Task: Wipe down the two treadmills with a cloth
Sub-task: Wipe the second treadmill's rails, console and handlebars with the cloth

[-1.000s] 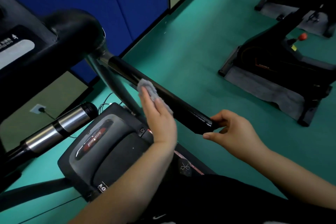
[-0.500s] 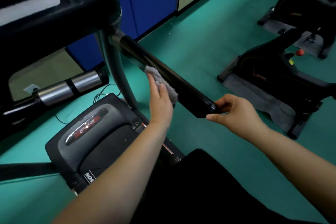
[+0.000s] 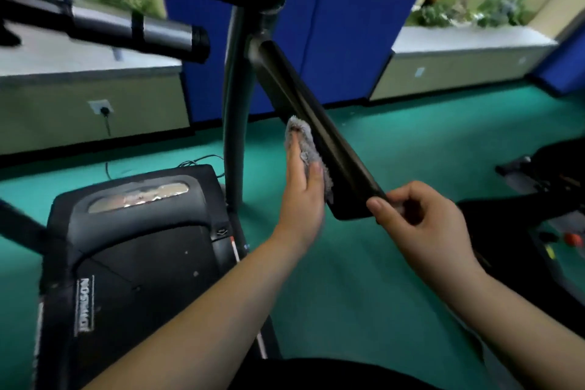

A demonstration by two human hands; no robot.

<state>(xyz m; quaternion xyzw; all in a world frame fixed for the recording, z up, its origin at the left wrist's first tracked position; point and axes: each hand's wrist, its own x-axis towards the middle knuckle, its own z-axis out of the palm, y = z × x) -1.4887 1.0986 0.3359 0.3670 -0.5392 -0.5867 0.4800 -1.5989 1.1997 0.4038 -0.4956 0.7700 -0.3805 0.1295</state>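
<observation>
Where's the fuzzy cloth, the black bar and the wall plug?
cloth point(image 3: 306, 139): head view, fluffy upper part.
black bar point(image 3: 324, 136): head view, its middle.
wall plug point(image 3: 101, 106): head view, the socket plate.

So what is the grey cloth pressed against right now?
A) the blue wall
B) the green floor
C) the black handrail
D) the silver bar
C: the left hand presses the cloth flat against the handrail, whose end the right hand grips.

hands point(image 3: 302, 196) point(image 3: 427, 225): 2 | cloth point(image 3: 305, 144): 1 | treadmill point(image 3: 136, 247): 1 | black handrail point(image 3: 329, 142): 1 | silver bar point(image 3: 142, 33): 1
</observation>
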